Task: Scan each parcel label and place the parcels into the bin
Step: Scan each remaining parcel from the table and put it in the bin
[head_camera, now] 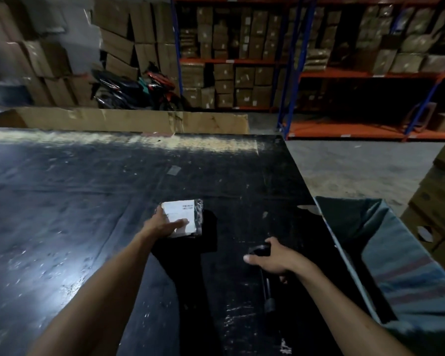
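Note:
A small parcel (188, 214) in clear wrap with a white label facing up is held over the black table (75, 201). My left hand (162, 223) grips its near-left edge, thumb across the label. My right hand (270, 258) is closed around a black handheld scanner (261, 250), whose handle and cord hang down below the fist. The scanner sits to the right of the parcel and a little nearer to me. The bin (396, 253), a sack-lined container with a grey-blue liner, stands open at the table's right edge.
A long flattened cardboard sheet (139, 120) lies along the table's far edge. Behind it are stacked cartons, a parked motorbike (136, 88) and blue-and-orange racking (293, 65) full of boxes. More cartons (439, 201) are stacked at the far right beside the bin.

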`<state>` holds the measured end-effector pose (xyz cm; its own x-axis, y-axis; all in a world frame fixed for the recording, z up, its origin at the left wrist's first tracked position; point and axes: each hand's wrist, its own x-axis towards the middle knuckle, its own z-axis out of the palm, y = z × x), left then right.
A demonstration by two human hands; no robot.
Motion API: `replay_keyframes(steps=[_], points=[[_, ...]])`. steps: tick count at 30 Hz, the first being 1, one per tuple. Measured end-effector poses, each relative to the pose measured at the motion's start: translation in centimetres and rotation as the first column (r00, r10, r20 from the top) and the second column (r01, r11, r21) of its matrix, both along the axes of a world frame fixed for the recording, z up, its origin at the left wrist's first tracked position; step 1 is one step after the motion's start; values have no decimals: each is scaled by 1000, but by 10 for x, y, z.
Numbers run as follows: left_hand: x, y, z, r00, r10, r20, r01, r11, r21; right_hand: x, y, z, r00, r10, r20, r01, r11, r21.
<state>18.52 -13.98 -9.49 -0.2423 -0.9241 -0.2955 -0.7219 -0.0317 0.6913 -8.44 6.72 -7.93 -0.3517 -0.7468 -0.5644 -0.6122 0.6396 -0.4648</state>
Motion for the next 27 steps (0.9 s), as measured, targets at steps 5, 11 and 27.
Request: replay_keyframes(steps=[5,11,27], points=[[-4,2,4,988,15,-153,-10,999,35,21,17,-16,972,-199,121,221,953,-207],[-17,2,11,993,-43,-111,24,985,-168,28,18,1,754,-322,573,567,759,-320],[-58,55,23,927,-110,-358,-36,925,-379,42,-18,78,893,-193,407,444,532,-721]])
